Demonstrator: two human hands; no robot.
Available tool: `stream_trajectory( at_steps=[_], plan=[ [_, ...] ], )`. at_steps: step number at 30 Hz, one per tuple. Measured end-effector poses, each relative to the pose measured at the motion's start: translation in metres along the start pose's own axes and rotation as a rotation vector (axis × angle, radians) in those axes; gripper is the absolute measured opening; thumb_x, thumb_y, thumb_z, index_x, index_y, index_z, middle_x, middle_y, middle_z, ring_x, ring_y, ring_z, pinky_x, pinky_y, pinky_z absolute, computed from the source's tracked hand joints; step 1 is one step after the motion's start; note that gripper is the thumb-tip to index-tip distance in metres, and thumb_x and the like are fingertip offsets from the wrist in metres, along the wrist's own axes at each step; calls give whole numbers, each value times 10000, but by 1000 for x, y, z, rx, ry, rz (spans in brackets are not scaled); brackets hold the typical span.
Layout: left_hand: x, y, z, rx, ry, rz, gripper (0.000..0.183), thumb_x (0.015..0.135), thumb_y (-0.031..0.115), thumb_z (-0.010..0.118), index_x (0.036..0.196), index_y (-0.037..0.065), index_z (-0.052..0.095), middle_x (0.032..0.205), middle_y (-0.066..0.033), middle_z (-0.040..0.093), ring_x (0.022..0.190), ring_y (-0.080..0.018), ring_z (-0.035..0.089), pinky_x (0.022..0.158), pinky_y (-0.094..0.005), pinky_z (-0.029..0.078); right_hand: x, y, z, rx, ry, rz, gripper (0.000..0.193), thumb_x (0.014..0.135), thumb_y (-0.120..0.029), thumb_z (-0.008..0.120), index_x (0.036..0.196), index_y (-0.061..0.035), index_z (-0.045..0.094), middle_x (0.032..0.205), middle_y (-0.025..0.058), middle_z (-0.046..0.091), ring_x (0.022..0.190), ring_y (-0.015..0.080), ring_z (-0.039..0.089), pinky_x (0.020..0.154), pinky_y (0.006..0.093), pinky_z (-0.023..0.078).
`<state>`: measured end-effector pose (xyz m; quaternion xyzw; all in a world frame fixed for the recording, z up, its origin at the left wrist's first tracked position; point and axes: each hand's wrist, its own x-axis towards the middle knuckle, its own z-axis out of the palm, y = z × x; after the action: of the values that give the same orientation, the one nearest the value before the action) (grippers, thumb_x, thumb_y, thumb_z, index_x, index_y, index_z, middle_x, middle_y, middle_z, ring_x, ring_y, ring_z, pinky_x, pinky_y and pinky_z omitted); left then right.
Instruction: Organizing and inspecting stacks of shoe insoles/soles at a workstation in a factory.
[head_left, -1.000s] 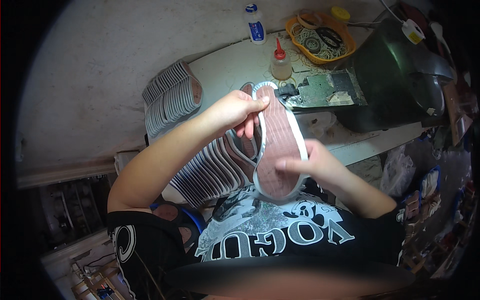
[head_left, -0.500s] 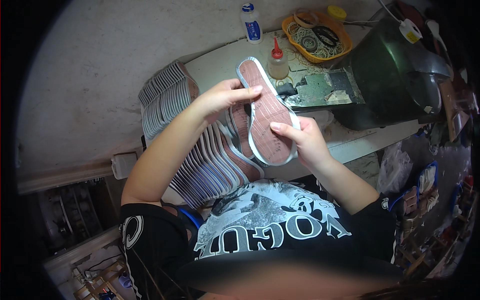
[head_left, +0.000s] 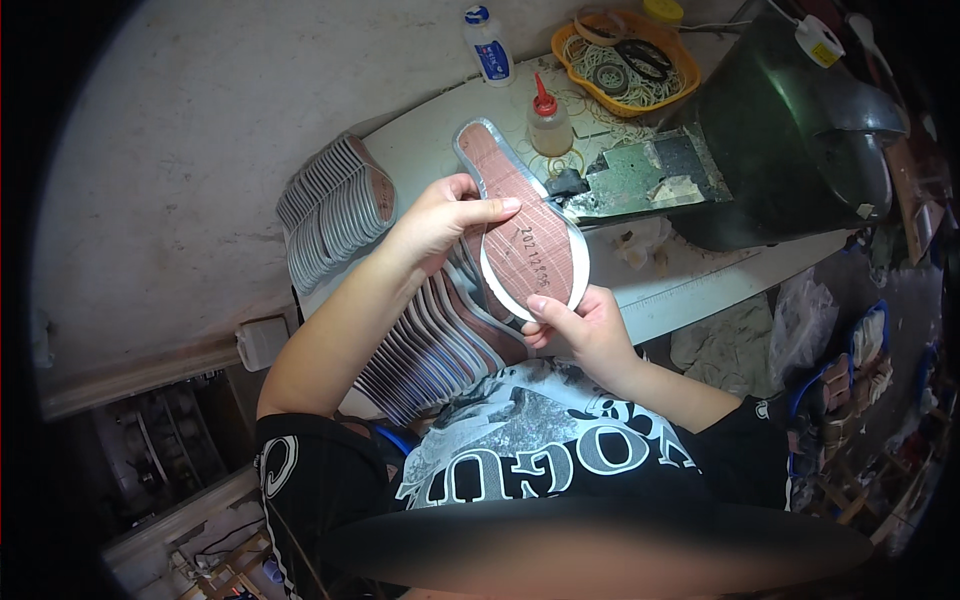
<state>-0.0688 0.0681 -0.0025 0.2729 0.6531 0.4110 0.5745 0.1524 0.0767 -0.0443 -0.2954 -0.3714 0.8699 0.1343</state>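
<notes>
head view: pink insole [head_left: 525,222] above the surface [head_left: 700,270], just toward 1 o'clock of centre
left hand [head_left: 440,222]: grip pinching the insole's edge at 9 o'clock
right hand [head_left: 598,345]: grip pinching its wide end at 5 o'clock
insole row [head_left: 430,335]: near, 7 o'clock
red-tipped bottle [head_left: 551,132]: 12 o'clock

Right fingers [head_left: 555,314] now farther down, at the pink sole's [head_left: 530,237] broad end

I've a pinkish-brn insole [head_left: 533,238] on cam, pale rim, dark marks, aslant nr frame ctr, narrow end upper L, wide end lower R.
</notes>
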Motion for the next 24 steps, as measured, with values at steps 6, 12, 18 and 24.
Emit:
stream_trajectory(
  at_steps=[6, 12, 18, 24],
  plan=[
    [36, -1, -31, 686, 325, 333, 934, 618, 377, 823, 1304, -97, 401, 1253, -261, 495, 1212, -310, 454, 1048, -396, 311, 17, -10, 10, 46, 32, -110, 241, 909, -188, 581, 969, 43, 621, 793, 124, 666, 661, 126, 637, 606, 229, 517],
    [51, 43, -31, 640, -410, 247, 577, 681, 268, 803, 1157, 38, 571, 1111, -99, 581, 1039, -184, 536, 928, -301, 407, 34, -18, 18, 108, 69, -146, 258, 925, -201, 555, 974, 43, 623, 792, 119, 671, 654, 121, 638, 612, 215, 509],
    [45, 52, -38, 846, -373, 235, 498, 712, 371, 772, 988, 8, 572, 872, -69, 596, 851, -147, 556, 760, -287, 453, 40, -23, 17, 61, 83, -199, 339, 954, -284, 521, 996, 36, 628, 846, 124, 681, 716, 154, 669, 649, 224, 522],
    [17, 39, -36, 920, -132, 250, 495, 727, 429, 755, 905, 6, 571, 724, -56, 583, 672, -133, 559, 604, -271, 464, 39, -32, 19, 115, 101, -110, 396, 958, -307, 508, 996, 72, 615, 897, 169, 678, 749, 203, 689, 647, 236, 555]
  ],
)
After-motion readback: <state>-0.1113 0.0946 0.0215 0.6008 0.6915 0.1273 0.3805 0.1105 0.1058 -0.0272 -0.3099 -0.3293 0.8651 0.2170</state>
